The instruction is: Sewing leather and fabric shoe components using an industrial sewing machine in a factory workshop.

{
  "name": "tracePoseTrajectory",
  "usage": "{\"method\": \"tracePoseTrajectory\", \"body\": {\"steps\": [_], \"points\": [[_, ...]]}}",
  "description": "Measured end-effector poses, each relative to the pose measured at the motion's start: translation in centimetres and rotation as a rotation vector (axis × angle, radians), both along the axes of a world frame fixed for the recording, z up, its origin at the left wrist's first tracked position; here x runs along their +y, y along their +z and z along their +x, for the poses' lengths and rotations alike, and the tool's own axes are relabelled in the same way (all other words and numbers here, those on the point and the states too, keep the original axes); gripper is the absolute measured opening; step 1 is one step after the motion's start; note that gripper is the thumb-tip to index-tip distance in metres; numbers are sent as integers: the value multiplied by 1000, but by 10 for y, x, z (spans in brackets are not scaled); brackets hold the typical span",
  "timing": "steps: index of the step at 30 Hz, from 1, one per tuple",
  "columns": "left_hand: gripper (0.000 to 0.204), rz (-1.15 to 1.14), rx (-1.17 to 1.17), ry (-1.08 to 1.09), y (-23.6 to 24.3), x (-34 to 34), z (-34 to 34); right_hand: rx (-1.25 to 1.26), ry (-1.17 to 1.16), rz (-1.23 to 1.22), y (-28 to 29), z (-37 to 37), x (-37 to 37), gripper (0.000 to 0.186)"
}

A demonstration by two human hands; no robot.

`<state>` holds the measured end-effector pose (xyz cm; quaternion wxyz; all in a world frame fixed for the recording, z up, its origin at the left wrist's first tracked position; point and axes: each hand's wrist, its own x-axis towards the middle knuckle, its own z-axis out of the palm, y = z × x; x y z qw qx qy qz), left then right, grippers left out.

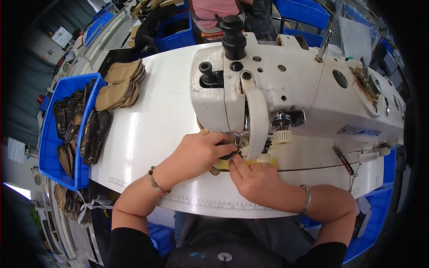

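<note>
A white sewing machine [210,100] stands before me with its presser foot [240,139] low over the bed. My left hand [194,154] is close to the foot, its fingers bent and pressed on a small dark fabric piece [227,155]. From the right, my right hand [259,182] pinches the same piece at its near edge, fingertips almost meeting those of the left. Most of the piece is hidden under the hands; a tan curved edge [215,171] shows below the left fingers. A narrow dark binding strip [308,169] runs from the right toward the foot.
On the left a blue bin [44,152] holds plaid and tan pieces. Next to it are stacked tan pieces [117,94] and plaid ones [96,136]. Red-handled thread snips [343,160] lie at the right. A ruler scale [214,204] lines the table's front edge. Another person [214,15] sits beyond.
</note>
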<state>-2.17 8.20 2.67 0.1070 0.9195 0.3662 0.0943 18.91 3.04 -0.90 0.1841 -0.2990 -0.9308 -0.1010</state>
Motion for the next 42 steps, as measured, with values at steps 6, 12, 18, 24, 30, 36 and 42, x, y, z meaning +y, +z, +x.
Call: {"method": "tracePoseTrajectory", "body": {"steps": [6, 12, 18, 24, 30, 36, 42], "points": [[39, 142, 4, -63, -10, -3, 1, 17, 30, 4, -1, 0, 1, 34], [40, 200, 32, -60, -4, -7, 5, 20, 14, 1, -5, -1, 1, 33], [51, 179, 91, -26, -3, -4, 4, 40, -48, -38, -4, -4, 7, 30], [44, 190, 45, 21, -18, 3, 5, 56, -87, -32, -14, -4, 12, 28], [31, 178, -62, 27, -22, 5, 5, -17, -112, -45, -7, -3, 8, 27], [30, 149, -77, 53, -15, 5, 9, -10, -106, -24, -8, -3, 11, 31], [29, 151, -125, 75, -18, 5, 11, 23, -106, -13, -11, -1, 12, 29]]}}
